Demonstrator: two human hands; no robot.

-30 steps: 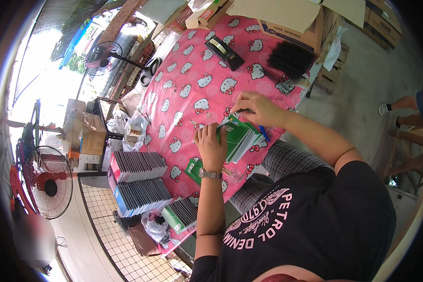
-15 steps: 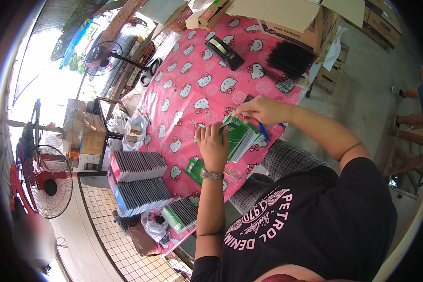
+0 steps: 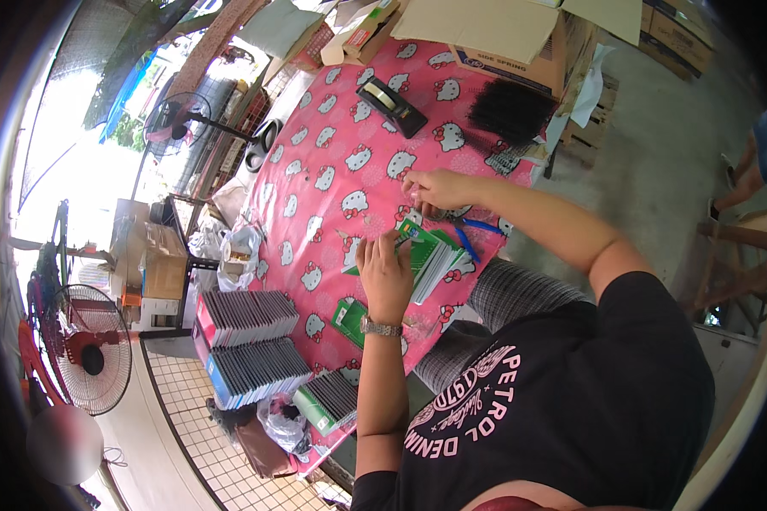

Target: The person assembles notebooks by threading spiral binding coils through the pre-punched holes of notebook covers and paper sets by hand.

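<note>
As you look down from the head camera, your left hand lies over the green notebooks, which are stacked near the table's edge just in front of you. Its fingers are bent onto the top one, though you cannot tell whether they grip it. Your right hand is just beyond the stack, fingers curled inward; whether it pinches anything cannot be told. Two blue pens lie beside the notebooks.

At the far side of the pink tablecloth, a large cardboard box has its flaps folded out, its inside hidden from you. Nearer, a black tape dispenser holds a roll of clear tape. To your left, a white plastic bag has a brown roll at its mouth. Below the rows of bound notebooks, a clear plastic bag shows something dark within.
</note>
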